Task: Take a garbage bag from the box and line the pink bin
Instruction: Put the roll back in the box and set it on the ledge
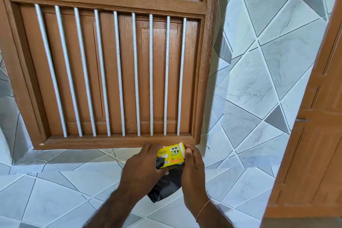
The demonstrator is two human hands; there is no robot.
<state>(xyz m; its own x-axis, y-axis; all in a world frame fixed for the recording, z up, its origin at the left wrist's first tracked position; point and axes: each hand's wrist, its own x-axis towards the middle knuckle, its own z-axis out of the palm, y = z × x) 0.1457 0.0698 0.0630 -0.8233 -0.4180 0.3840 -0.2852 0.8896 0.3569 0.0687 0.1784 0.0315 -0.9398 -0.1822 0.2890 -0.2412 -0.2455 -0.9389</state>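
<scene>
Below the barred window, both hands (left hand (pixel 142 168), right hand (pixel 192 170)) grip a yellow box (pixel 171 155); black bag (pixel 164 185) dangles.

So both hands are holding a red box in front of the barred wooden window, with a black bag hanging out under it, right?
Not quite: the box is yellow, not red. The head view shows the left hand and right hand holding it before the barred wooden window, with the black bag hanging below.

A brown wooden shuttered window (pixel 111 65) with white bars (pixel 136 74) sits in a grey-tiled wall (pixel 259 83).
</scene>
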